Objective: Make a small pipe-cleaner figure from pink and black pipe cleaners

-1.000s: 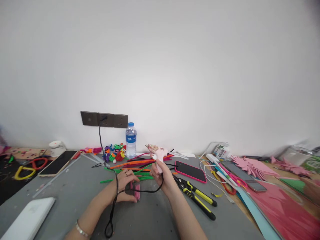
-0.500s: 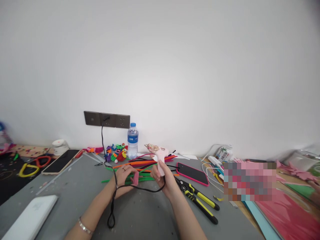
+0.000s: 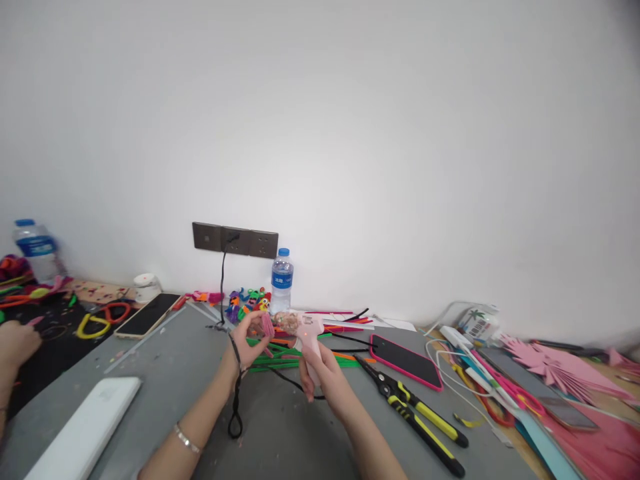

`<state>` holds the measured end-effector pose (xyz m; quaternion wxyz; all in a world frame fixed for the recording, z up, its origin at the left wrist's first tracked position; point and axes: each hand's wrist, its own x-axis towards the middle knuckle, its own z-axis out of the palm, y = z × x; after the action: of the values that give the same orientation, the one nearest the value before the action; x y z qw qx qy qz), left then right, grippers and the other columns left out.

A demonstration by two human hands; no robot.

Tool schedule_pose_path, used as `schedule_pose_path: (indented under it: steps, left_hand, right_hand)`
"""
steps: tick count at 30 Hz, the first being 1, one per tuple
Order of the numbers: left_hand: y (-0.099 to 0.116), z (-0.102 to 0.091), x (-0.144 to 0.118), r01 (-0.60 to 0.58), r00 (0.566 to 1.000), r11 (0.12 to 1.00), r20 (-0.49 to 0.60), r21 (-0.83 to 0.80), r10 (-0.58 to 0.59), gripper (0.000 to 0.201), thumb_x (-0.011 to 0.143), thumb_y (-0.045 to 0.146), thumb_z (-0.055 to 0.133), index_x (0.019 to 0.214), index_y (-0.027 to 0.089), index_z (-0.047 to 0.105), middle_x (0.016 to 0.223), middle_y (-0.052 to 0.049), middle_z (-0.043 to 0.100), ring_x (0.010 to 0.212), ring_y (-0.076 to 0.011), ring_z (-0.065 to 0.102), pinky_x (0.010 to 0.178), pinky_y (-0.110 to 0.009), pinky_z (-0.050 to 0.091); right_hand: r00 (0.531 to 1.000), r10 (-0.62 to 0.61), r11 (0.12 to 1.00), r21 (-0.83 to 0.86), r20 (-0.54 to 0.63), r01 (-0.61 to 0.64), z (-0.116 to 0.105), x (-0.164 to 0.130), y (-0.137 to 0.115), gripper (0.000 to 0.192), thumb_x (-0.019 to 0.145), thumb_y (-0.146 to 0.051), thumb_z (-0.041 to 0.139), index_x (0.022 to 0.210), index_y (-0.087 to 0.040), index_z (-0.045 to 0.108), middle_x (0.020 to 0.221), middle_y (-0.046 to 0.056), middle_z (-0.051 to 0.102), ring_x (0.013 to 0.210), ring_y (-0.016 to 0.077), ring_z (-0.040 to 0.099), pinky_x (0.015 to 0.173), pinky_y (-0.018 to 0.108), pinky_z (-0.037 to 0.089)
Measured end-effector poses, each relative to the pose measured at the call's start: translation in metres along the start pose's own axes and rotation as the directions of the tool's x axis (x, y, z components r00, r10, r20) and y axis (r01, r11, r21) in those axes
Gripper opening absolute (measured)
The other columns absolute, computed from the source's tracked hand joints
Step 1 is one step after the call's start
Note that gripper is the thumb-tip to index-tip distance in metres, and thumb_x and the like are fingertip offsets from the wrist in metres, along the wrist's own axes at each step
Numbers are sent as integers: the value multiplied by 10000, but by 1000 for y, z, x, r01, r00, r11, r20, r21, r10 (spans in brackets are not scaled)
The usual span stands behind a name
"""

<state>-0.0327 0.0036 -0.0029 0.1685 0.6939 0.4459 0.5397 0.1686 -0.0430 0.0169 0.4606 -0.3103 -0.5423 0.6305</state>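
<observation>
My right hand (image 3: 324,375) is wrapped round the handle of a pale pink hot glue gun (image 3: 311,328), whose nozzle points left. In my left hand (image 3: 246,341), thumb and fingers pinch a small pink fuzzy piece (image 3: 268,327), seemingly bent pipe cleaner. The gun's tip is right beside this piece; whether they touch I cannot tell. A black cord (image 3: 236,393) hangs in a loop over my left wrist. Under and behind my hands lie green pipe cleaners (image 3: 280,363), with red and orange ones further back.
Yellow-and-black pliers (image 3: 415,417) and a pink-cased phone (image 3: 406,360) lie to the right. A water bottle (image 3: 283,283) stands by the wall near small colourful figures (image 3: 246,303). On the left are a white slab-like object (image 3: 87,427), another phone (image 3: 149,315) and another person's hand (image 3: 17,343).
My left hand has lifted the pink piece up to the glue gun's nozzle. The gun has come lower and turned more level. The view has swung slightly left.
</observation>
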Motion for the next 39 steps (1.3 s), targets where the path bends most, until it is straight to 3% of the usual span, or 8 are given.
schedule_pose_path:
  steps: [8,24,32,39]
  left_hand:
    - [-2,3,-2,25,999,996,25,-86,-23,362,710,199,623,1057,201,517,914,-72,736,804,-226,720,653,-319,563]
    - [5,0,-2,14,999,999,31,-48,-12,365,717,206,611,1069,187,515,881,-57,730,759,-202,711,669,-314,558]
    - [3,0,-2,7,1000,996,-7,-86,-8,372,714,192,632,1069,185,522,857,-48,722,695,-184,700,675,-328,576]
    - [4,-2,0,-12,998,998,-56,-67,9,340,722,221,624,1044,184,522,842,-48,724,733,-195,704,691,-336,578]
  right_hand:
    - [1000,-11,997,-82,-11,10,2,-1,0,501,837,-599,528,1010,-129,523,367,-110,440,265,75,373,316,183,324]
    - [1000,6,992,-124,-25,-10,3,-1,-2,525,802,-653,525,929,-143,529,360,-105,436,262,74,354,314,187,307]
    - [1000,3,989,-151,-4,-3,4,-2,-5,435,837,-612,506,791,-179,486,367,-100,430,278,66,345,321,177,315]
    - [1000,24,988,-153,5,-23,4,-4,-6,441,835,-618,509,805,-179,485,373,-101,432,285,65,347,322,175,307]
